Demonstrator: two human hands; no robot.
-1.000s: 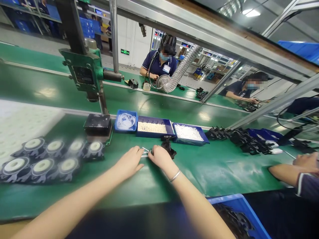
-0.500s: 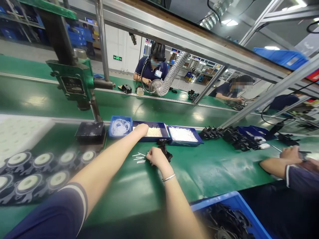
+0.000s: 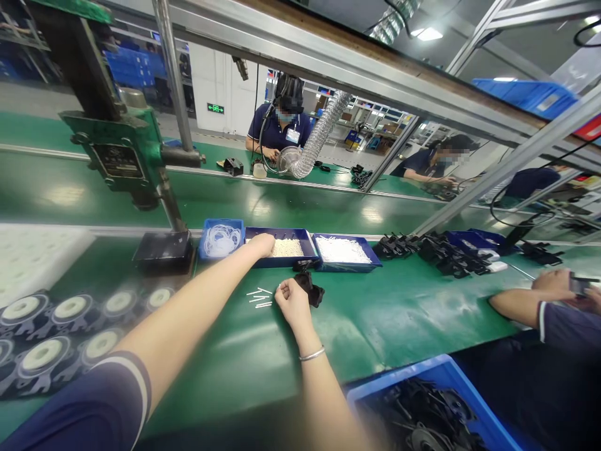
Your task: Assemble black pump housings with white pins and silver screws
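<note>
**A:** How was my reach at that moment?

**B:** Start with the nearest things. One blue bin (image 3: 399,379) of black castings sat at your edge of the worktop (image 3: 375,319). Beyond it your right hand (image 3: 293,302) lay curled against the single black part (image 3: 310,292). I could not tell whether its grip was closed on anything. You did well to keep it there, since it pinned the part. Just left of it lay the white pins (image 3: 258,297), and I counted four, loose and roughly parallel.

**A:** And the left?

**B:** Your left hand (image 3: 263,243) was stretched out into the middle tray (image 3: 286,262), fingertips down among the white pellets (image 3: 288,248). The fingers hid the grip, so I could not say whether it was open or pinched shut. I would judge a light two-finger pinch best there, lifting only a few and keeping your forearm clear of the pins.

**A:** What else did you count?

**B:** There were three blue trays in a row. The left tray (image 3: 220,221) held white rings and the right tray (image 3: 347,267) held white sticks. At least six round units (image 3: 70,307) lay at your left, though they were blurred. There was also one green press (image 3: 122,156), a neighbour's hand (image 3: 554,282) and two people across the belt.
</note>
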